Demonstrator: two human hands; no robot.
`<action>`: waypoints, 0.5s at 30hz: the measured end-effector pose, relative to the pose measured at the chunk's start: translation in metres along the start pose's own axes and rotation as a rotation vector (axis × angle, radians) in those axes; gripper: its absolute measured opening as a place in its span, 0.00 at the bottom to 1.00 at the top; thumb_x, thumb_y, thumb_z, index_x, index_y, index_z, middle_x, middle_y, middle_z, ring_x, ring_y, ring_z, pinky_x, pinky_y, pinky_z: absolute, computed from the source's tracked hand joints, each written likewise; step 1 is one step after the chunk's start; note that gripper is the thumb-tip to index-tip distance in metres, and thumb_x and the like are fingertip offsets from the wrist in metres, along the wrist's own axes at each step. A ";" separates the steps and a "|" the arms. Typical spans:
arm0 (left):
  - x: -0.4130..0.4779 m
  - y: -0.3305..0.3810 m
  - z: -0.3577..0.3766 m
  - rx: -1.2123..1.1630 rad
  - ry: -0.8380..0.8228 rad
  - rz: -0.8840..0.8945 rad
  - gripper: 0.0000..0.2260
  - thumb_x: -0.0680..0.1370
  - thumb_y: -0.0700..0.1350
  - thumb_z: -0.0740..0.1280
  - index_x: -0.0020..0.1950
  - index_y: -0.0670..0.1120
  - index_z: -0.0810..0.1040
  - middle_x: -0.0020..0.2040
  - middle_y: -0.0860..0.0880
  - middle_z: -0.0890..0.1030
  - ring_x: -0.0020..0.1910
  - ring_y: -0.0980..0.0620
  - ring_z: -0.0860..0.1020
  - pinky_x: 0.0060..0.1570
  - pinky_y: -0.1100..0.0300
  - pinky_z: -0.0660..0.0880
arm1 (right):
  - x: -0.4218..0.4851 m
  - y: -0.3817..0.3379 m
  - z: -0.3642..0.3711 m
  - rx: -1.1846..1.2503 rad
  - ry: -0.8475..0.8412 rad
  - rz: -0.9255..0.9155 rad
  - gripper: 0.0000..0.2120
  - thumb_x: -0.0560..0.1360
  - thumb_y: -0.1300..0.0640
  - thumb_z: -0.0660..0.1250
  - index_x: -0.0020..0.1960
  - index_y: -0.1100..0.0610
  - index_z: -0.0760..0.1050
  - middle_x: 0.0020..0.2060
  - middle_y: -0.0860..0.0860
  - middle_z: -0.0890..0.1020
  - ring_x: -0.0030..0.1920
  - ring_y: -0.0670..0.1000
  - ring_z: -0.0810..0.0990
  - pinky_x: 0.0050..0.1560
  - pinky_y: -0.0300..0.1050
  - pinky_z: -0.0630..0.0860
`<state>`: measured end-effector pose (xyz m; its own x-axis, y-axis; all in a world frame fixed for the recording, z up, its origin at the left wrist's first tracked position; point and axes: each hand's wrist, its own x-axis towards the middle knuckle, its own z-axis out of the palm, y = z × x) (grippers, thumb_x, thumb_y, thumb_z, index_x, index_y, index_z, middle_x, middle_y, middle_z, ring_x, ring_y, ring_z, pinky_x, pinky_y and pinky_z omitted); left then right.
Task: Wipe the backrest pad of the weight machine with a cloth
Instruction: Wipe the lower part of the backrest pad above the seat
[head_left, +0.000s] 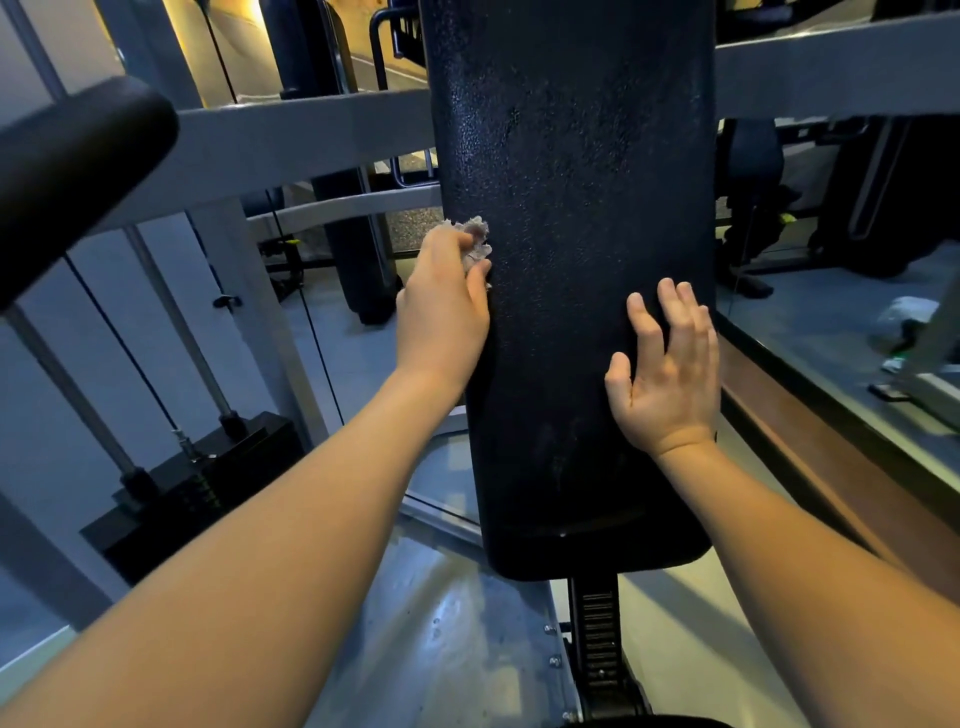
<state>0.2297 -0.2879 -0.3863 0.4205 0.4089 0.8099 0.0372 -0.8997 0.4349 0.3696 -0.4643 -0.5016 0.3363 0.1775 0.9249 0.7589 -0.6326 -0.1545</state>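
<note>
- Starting at the far left, a black padded roller (78, 171) juts into view, and below it the weight stack (208, 483) sits behind its 2 guide rods.
- The left hand (444, 306) has its fingers curled round a bunched, pale cloth (475, 241). It holds the cloth against the left edge of the backrest pad (582, 208), about halfway up.
- The backrest pad stands upright in the middle of the view, black and textured. Its upper part carries a speckled sheen, and faint dull streaks show lower down.
- The right hand (667, 369) holds nothing. Its fingers are straight and slightly spread, lying on the pad near its right edge, a little lower than the cloth.
- Below the pad, a ribbed black adjustment post (597, 639) runs down to the machine's base.
- At the right, a wooden ledge (831, 467) runs along beside the machine.
- As for progress, the wipe looks under way but far from finished. The cloth touches only 1 small spot on the left edge, so the centre, the right side and the top probably remain. Whether the lower streaks come from wiping cannot be told.
</note>
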 end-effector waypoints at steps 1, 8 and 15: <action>0.000 0.000 0.000 0.010 0.013 0.002 0.11 0.82 0.43 0.65 0.63 0.45 0.73 0.60 0.51 0.80 0.55 0.48 0.78 0.52 0.52 0.75 | 0.000 0.000 0.000 0.000 0.002 -0.001 0.29 0.78 0.51 0.60 0.77 0.59 0.66 0.77 0.62 0.65 0.80 0.63 0.59 0.82 0.58 0.51; 0.019 -0.008 0.010 -0.218 0.067 -0.098 0.17 0.82 0.43 0.66 0.71 0.46 0.76 0.65 0.48 0.80 0.61 0.73 0.73 0.60 0.71 0.71 | 0.000 -0.001 0.001 -0.012 0.026 -0.007 0.29 0.78 0.52 0.60 0.77 0.59 0.67 0.77 0.61 0.65 0.80 0.63 0.59 0.82 0.58 0.52; -0.012 -0.009 0.012 -0.568 0.082 -0.334 0.13 0.79 0.39 0.70 0.65 0.44 0.81 0.61 0.54 0.82 0.55 0.71 0.78 0.61 0.70 0.73 | 0.000 0.000 0.003 -0.031 0.017 -0.007 0.29 0.78 0.52 0.61 0.77 0.59 0.66 0.78 0.62 0.65 0.80 0.63 0.59 0.81 0.58 0.51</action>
<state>0.2349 -0.2864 -0.4042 0.3983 0.6822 0.6132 -0.3397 -0.5113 0.7895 0.3709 -0.4617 -0.5030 0.3214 0.1693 0.9317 0.7434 -0.6546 -0.1375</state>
